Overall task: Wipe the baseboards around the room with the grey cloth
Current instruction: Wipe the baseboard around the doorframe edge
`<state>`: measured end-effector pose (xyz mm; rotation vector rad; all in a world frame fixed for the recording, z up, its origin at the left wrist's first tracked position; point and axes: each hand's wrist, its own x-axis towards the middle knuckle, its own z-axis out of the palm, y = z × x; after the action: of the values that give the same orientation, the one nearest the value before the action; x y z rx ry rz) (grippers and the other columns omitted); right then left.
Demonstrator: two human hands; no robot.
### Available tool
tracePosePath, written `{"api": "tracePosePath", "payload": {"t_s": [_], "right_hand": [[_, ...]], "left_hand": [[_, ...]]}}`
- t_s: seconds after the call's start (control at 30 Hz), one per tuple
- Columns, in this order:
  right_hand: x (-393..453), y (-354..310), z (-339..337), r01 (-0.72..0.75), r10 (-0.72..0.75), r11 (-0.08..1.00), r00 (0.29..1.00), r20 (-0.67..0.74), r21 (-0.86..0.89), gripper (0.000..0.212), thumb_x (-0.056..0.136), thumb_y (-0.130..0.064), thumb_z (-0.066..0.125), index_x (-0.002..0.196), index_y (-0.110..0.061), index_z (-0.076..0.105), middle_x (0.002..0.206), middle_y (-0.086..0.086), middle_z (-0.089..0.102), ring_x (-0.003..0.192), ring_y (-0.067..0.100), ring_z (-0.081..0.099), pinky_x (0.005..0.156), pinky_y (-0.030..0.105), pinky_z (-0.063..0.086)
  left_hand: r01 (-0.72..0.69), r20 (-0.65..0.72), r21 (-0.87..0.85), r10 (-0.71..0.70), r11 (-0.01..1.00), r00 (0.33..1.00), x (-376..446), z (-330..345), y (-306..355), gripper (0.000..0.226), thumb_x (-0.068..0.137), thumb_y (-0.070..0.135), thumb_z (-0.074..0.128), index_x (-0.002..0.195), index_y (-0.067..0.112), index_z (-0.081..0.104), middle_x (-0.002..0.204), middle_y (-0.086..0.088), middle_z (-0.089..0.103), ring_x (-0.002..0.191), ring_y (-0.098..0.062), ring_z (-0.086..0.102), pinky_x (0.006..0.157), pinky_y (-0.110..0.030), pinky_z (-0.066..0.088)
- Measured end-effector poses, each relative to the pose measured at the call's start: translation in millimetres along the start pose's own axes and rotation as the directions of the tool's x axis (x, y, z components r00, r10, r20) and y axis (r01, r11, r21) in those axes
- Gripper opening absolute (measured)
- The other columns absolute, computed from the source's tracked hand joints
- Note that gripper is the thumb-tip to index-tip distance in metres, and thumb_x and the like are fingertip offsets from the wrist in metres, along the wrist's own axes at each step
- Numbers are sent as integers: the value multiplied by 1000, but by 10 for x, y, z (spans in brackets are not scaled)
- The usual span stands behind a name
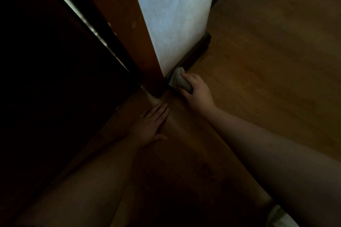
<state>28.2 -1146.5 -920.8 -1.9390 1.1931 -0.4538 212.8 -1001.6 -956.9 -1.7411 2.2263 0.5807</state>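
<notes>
A soft, nubbly grey cloth (pixel 180 80) is seen; the floor (pixel 267 61) is smooth brown wood, the baseboard (pixel 195 54) dark wood, the wall (pixel 175 14) matt white

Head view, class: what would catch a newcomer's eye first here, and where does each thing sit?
The pale wall stands out at top centre, bright against the dark door on the left. At its foot the right hand grips the grey cloth against the near end of the dark baseboard. Lower, the left hand rests flat on the wooden floor.
</notes>
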Motion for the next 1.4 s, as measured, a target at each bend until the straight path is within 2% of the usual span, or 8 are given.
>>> {"api": "tracePosePath", "payload": {"t_s": [0.1,0.17,0.3,0.53,0.83,0.97,1.2,1.4], "right_hand": [[-45,57,-45,89,-80,994,990,114,-69,56,90,-20,68,142,-18,49,138,7,50,125,23,48,101,29,38],[-67,122,-126,64,-56,995,994,93,-80,56,89,-19,68,142,-19,50,137,6,50,125,23,48,101,29,37],[-50,335,-441,-48,42,991,998,-52,-128,54,91,-20,66,142,-19,49,137,6,51,125,21,48,100,25,33],[553,394,-990,-243,206,968,914,-349,-67,55,91,-24,65,142,-18,47,142,7,49,129,24,46,105,31,35],[1011,106,-859,-126,49,956,959,-280,-265,55,88,-18,64,141,-17,51,132,15,52,118,33,51,99,32,39],[931,65,-698,-166,94,961,949,-303,-222,55,89,-19,62,143,-17,48,132,13,50,117,31,51,98,33,41],[576,-59,-321,-66,19,982,965,-260,-175,52,87,-20,65,138,-16,53,124,11,51,110,27,52,88,27,38],[259,-202,-69,-77,74,997,959,-274,0,53,86,-16,66,138,-15,53,128,8,48,115,22,49,98,31,44]], "left_hand": [[-4,22,-1,4,1000,1000,-3,23,-16,101,87,71,46,160,18,2,165,1,-12,152,-15,-10,122,-39,3],[-6,38,-2,6,1000,999,5,26,-21,101,86,74,38,159,19,-4,162,4,-19,150,-13,-14,122,-39,1],[-9,41,14,8,1000,999,13,53,-40,104,74,81,11,156,21,-14,159,5,-26,147,-10,-21,118,-36,-7],[-26,-15,60,27,998,1000,20,114,-65,101,78,80,9,154,18,-16,160,2,-24,148,-14,-18,120,-35,-7],[-28,10,96,27,995,1000,-9,102,-58,100,77,78,0,151,16,-26,158,0,-34,150,-16,-23,124,-36,-7],[-36,-9,89,37,995,999,-19,133,-92,98,79,78,1,151,17,-25,159,1,-31,151,-16,-18,124,-36,-4],[-45,-3,5,45,999,999,-17,114,-114,100,83,78,17,158,18,-9,160,3,-25,152,-15,-12,122,-41,8],[-55,-35,19,56,998,998,6,69,-71,101,84,79,20,160,15,1,166,-2,-10,154,-19,-1,120,-40,16]]}}
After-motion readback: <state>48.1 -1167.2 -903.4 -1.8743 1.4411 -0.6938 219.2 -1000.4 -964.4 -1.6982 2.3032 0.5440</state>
